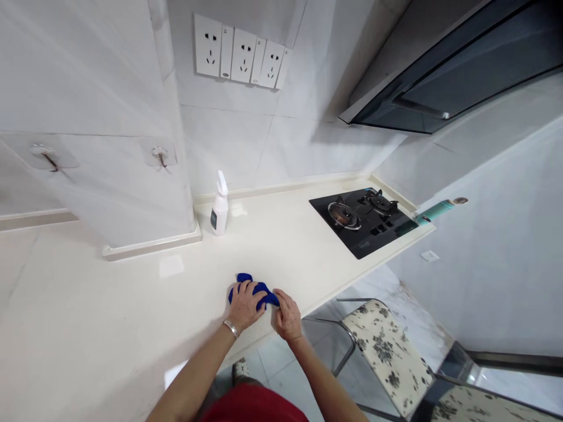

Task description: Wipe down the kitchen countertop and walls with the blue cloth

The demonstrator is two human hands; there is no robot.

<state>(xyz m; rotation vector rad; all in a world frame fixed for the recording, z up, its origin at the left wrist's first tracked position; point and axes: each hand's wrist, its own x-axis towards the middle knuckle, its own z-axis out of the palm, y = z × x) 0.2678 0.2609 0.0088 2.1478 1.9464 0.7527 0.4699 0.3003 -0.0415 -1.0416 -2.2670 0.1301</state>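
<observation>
Blue cloth [271, 298] lies bunched on the near part of the worktop [281, 240], nearer than the white spray bottle [219, 214]. Left hand [245, 306] covers it; finger grip cannot be told. Right hand [287, 316] pinches its right end. Advised: flatten folds, press evenly.

Cream c'top [281, 234] w/ blue cloth [271, 299], wht spray btl [219, 215], blk hob [361, 230].

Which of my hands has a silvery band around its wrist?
Your left hand, spread over the blue cloth, wears the silvery band; the right hand has a bare wrist.
</observation>
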